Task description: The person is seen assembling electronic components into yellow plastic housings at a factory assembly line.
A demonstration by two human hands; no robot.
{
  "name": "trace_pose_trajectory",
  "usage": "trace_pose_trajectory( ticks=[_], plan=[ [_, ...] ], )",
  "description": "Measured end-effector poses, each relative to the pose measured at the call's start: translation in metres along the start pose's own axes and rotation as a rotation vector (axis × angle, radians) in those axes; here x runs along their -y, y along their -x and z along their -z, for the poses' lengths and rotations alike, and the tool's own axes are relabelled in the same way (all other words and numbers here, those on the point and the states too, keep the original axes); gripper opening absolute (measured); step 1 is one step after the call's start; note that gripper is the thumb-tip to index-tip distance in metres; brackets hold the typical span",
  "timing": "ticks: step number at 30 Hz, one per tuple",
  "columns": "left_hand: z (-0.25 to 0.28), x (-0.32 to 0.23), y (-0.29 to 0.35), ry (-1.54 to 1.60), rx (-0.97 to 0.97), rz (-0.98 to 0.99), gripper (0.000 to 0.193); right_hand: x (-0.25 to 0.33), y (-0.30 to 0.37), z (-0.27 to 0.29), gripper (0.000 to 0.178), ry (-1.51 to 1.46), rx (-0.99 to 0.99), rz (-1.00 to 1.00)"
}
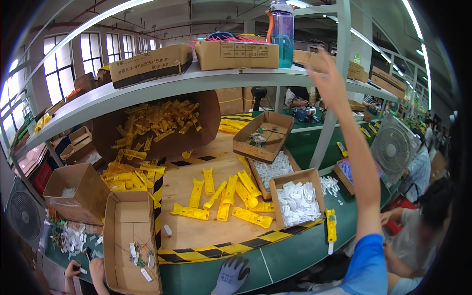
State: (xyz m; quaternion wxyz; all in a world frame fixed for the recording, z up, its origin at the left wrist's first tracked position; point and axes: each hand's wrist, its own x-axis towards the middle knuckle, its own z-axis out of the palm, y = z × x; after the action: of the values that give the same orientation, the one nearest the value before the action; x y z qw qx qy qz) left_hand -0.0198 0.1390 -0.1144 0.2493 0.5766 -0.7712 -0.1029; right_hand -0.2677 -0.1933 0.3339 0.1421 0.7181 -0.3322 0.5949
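My left hand (231, 275), in a grey glove with dark fingertips, lies with its fingers out on the green table edge and holds nothing visible. My bare right hand (325, 78) is raised high beside the shelf post, near a purple-and-blue water bottle (284, 37). Its fingers look apart, slightly blurred, with nothing seen in them. In front of me, several long yellow plastic housings (228, 191) lie scattered on a wooden board (189, 241). A small white oval piece (168, 229) sits there too. One yellow housing with a white end (332, 226) lies at the right.
A tipped carton (209, 123) spills yellow housings at the back left. Open boxes hold white pieces (300, 201), small parts (263, 135) and wired bits (110, 221). A shelf (216, 76) crosses overhead. Another person's hands (96, 270) work at the lower left; someone sits at the right.
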Motion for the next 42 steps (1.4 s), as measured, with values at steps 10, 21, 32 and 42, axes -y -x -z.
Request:
trace_pose_trajectory(
  ticks=[10, 21, 32, 42],
  plan=[
    [0.012, 0.008, -0.012, 0.042, -0.060, 0.088, 0.047, -0.044, -0.235, -0.142, 0.071, -0.105, 0.023, -0.270],
    [0.004, 0.009, -0.001, 0.063, -0.059, 0.132, 0.044, -0.084, -0.200, -0.014, 0.072, -0.209, -0.268, -0.281],
    [0.001, 0.009, -0.009, 0.078, -0.104, 0.058, 0.038, 0.055, 0.168, 0.049, 0.092, -0.923, -0.291, -0.917],
    [-0.011, 0.021, 0.008, 0.277, 0.032, 0.068, 0.058, 0.207, 0.200, 0.003, 0.089, -0.657, 0.196, 0.131]
  ],
)
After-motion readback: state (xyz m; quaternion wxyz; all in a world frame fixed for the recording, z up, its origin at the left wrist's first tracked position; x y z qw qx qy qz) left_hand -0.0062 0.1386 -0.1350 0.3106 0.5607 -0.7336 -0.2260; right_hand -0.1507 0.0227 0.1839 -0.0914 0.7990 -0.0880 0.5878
